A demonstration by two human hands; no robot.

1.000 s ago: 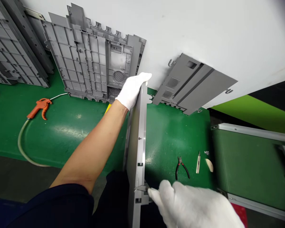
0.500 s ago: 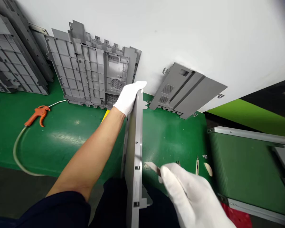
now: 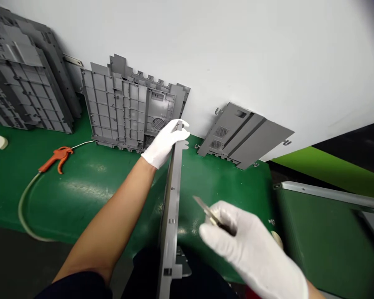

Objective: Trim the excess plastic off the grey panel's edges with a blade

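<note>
A long grey plastic panel (image 3: 171, 207) stands edge-on in front of me, running from the bottom of the view up to the bench's far side. My left hand (image 3: 163, 144), in a white glove, grips its upper end. My right hand (image 3: 239, 241), also gloved, is shut on a small flat metal blade (image 3: 206, 210) and is to the right of the panel, not touching it. The blade's tip points up and left towards the panel. The lower end of the panel shows cut-outs and a small tab.
Several grey moulded panels (image 3: 127, 112) lean against a white wall (image 3: 268, 54) behind the green workbench (image 3: 224, 182). An orange air blow gun (image 3: 56, 158) with a pale hose lies at left. A green-surfaced frame with a metal rail (image 3: 330, 193) stands at right.
My right hand has moved up and right, away from the panel's lower end, and the blade now shows clear of the glove. It now hides the pliers on the bench. The view has shifted slightly.
</note>
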